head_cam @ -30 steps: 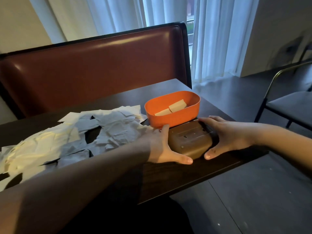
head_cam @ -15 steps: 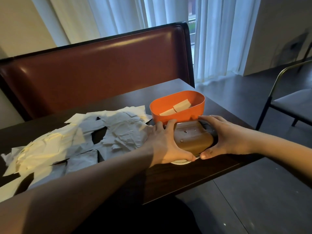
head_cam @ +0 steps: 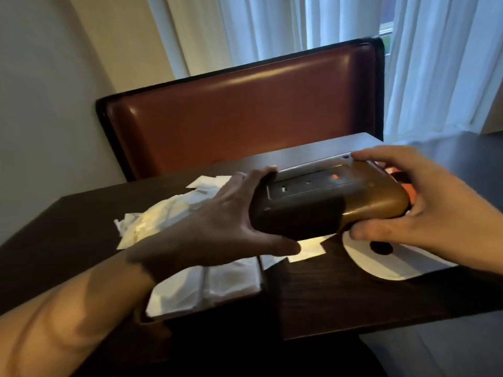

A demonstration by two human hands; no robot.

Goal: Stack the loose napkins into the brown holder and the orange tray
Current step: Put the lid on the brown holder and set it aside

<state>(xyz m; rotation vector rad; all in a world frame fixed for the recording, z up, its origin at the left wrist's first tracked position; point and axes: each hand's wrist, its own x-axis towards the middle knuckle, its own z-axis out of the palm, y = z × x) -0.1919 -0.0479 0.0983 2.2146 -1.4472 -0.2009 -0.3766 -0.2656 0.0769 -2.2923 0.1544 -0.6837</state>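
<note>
The brown holder point(head_cam: 329, 202) is lifted off the table, held between both hands with its underside panel facing me. My left hand point(head_cam: 231, 221) grips its left end, thumb underneath. My right hand point(head_cam: 424, 202) grips the right end, fingers over the far edge. A white oval base plate point(head_cam: 386, 259) with a dark hole lies on the table under the holder. Loose white napkins point(head_cam: 168, 219) lie spread across the table behind and under my left arm. Only a sliver of the orange tray point(head_cam: 407, 187) shows behind the holder and my right hand.
The dark wooden table point(head_cam: 326, 300) has its front edge close to me and its right edge just beyond the white plate. A red-brown padded bench back point(head_cam: 245, 104) stands behind the table, with white curtains point(head_cam: 299, 23) and a wall beyond.
Both hands lifted the brown holder off the table and toward me, baring the white base plate beneath. My view swung left and closer, hiding most of the orange tray.
</note>
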